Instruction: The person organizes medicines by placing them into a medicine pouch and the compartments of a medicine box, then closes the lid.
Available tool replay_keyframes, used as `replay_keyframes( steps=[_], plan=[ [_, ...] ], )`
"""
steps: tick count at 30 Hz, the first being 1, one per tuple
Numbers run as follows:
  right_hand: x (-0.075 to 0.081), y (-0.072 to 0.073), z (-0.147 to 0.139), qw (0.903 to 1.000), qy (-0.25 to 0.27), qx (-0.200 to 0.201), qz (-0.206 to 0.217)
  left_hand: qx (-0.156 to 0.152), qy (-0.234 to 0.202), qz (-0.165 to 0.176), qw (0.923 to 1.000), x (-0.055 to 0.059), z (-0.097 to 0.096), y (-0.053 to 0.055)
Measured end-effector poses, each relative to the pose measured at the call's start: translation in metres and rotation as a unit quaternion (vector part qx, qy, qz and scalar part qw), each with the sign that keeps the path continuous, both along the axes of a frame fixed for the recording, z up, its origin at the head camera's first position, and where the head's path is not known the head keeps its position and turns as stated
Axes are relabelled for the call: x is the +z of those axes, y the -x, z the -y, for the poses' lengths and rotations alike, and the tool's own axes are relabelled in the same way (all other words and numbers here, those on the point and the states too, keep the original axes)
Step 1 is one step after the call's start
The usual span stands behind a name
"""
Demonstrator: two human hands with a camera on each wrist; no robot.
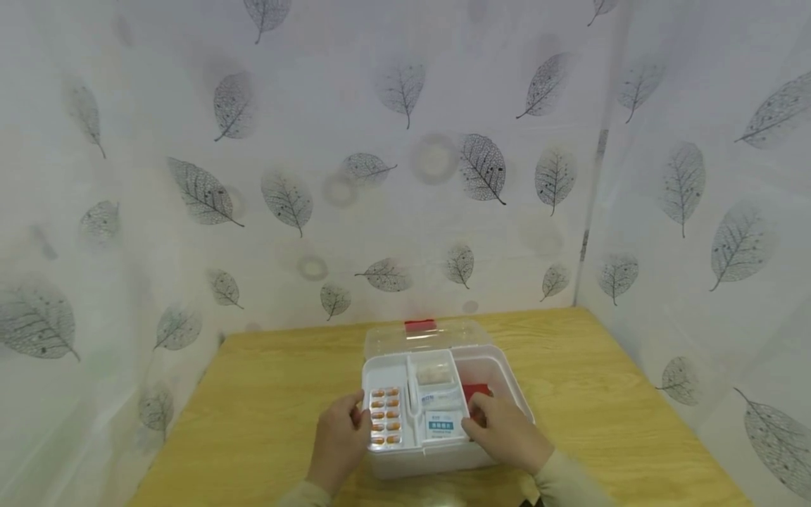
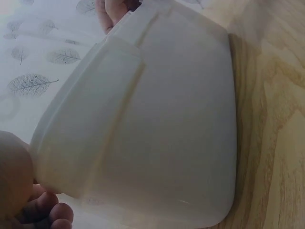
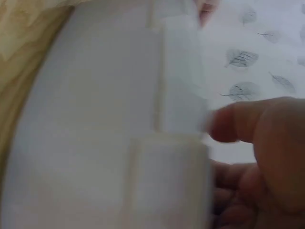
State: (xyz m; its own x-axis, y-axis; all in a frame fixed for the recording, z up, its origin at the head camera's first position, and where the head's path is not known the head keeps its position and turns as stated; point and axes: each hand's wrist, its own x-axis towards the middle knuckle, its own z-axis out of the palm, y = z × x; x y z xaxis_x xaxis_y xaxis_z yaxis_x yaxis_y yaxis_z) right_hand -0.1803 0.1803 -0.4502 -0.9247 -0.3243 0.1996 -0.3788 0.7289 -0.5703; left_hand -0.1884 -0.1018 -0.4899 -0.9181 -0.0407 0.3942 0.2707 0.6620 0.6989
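Note:
A white medicine box (image 1: 418,465) stands on the table with its lid up. Across its left part lies a white divided tray (image 1: 412,442). The tray holds a blister pack of orange capsules (image 1: 386,417), a blue-and-white packet (image 1: 441,424), another packet (image 1: 440,400) and a pale item (image 1: 434,372) behind them. My left hand (image 1: 342,433) grips the tray at its left edge, thumb toward the front. My right hand (image 1: 503,429) pinches the tray's right edge, its fingers reaching over the open compartment. Both wrist views show the box's front wall (image 2: 181,119) between the hands.
In the right compartment, a red item (image 1: 476,391) lies partly hidden by my right hand. The clear lid (image 1: 386,341) with a red latch (image 1: 420,325) leans back behind the box. Leaf-patterned curtains (image 1: 405,211) enclose the wooden table (image 1: 272,401) at the back and sides.

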Motion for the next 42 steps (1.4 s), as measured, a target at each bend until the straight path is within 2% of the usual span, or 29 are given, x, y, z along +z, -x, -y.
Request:
replay_keyframes(
  steps=[3,6,8,10,14,18,21,25,28,33,37,42],
  plan=[
    [0.017,0.009,-0.020,0.9992,0.016,0.011,0.035,-0.003,-0.007,0.002,1.0000,-0.001,-0.002,0.000],
    [0.035,0.032,-0.049,0.9947,0.045,-0.019,0.091,-0.003,-0.011,-0.005,0.9999,-0.002,-0.003,0.001],
    [0.038,0.053,-0.069,0.9882,0.064,-0.042,0.133,-0.002,-0.015,-0.007,0.9999,-0.002,-0.003,0.002],
    [0.035,0.074,-0.086,0.9768,0.084,-0.061,0.187,-0.003,-0.014,-0.006,0.9999,-0.002,-0.003,0.002],
    [0.017,0.104,-0.104,0.9560,0.116,-0.079,0.258,-0.014,-0.012,-0.002,0.9998,-0.002,-0.001,0.002],
    [-0.001,0.119,-0.102,0.9371,0.146,-0.081,0.307,-0.020,-0.004,-0.009,0.9998,-0.005,-0.002,0.003],
    [-0.011,0.125,-0.097,0.9259,0.165,-0.054,0.336,-0.021,0.002,-0.009,0.9997,-0.006,-0.004,0.002],
    [-0.019,0.129,-0.094,0.9153,0.193,-0.017,0.353,-0.022,0.003,0.004,0.9997,-0.003,-0.004,0.000],
    [-0.023,0.132,-0.093,0.9125,0.219,-0.005,0.346,-0.015,0.005,0.005,0.9999,0.000,-0.004,-0.002],
    [-0.028,0.136,-0.088,0.9125,0.246,0.002,0.327,0.000,0.016,-0.005,0.9999,0.004,-0.001,-0.002],
    [-0.031,0.138,-0.086,0.9133,0.251,0.000,0.320,-0.003,0.015,-0.009,0.9998,0.005,0.001,-0.002],
    [-0.034,0.139,-0.086,0.9129,0.263,0.016,0.312,-0.003,0.010,-0.014,0.9998,0.002,0.001,-0.001]
  ],
)
